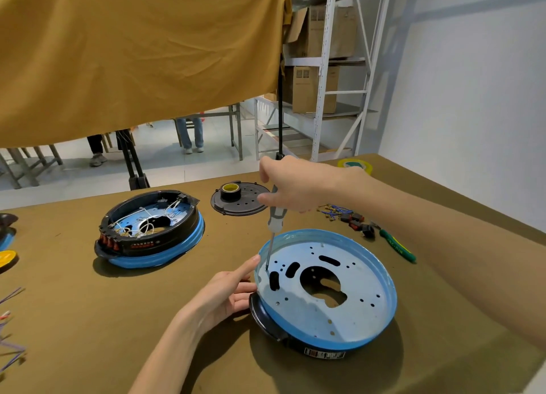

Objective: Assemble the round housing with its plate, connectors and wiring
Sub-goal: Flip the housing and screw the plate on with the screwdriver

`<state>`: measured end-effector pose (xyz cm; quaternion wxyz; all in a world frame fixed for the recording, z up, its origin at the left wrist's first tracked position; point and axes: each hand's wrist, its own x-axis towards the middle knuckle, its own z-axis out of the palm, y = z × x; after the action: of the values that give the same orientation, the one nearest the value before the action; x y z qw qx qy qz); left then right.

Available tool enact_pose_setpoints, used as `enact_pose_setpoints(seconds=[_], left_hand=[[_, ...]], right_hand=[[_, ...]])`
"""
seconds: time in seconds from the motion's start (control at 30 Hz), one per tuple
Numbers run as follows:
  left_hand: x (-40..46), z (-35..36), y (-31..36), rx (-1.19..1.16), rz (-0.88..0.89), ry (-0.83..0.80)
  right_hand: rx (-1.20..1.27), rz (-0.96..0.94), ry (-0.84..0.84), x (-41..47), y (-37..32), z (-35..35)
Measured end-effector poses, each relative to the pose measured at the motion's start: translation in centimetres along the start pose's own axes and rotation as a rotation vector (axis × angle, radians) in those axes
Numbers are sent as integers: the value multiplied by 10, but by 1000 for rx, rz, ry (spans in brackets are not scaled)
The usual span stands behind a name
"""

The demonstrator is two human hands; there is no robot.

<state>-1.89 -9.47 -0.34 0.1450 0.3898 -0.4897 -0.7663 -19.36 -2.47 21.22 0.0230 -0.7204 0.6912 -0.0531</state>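
Observation:
A round blue housing (366,339) lies in front of me with a perforated metal plate (354,278) seated inside it. My right hand (291,187) grips a grey-handled screwdriver (274,219) held upright, its tip down on the plate near the left rim. My left hand (227,290) rests against the housing's left edge, fingers nearly straight, index finger touching the rim. A second housing (153,231), wired and with a black ring and red connectors, sits at the left. Loose connectors with blue wires (345,215) lie to the right.
A black perforated disc (251,206) carrying a roll of tape (231,190) sits at the back. Green-handled pliers (397,246) lie right of the housing. Loose wires (9,319) are at the left edge. A yellow cloth hangs above the table's far side; shelving stands behind.

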Motion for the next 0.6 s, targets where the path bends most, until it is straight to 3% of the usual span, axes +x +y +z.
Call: enact_pose_setpoints(seconds=[0.17,0.37,0.5,0.6], left_hand=[[-9,7,3,-8,-13,-6],[-19,17,4,14,-42,-39],[-23,22,7,-26,-51,3],[-26,24,9,-34,-53,13]], right_hand=[[139,39,-132,-1,2,-10],[76,35,-26,-2,0,-3],[179,33,-141,-6,1,-7],[134,33,-108,-7,-1,-9]])
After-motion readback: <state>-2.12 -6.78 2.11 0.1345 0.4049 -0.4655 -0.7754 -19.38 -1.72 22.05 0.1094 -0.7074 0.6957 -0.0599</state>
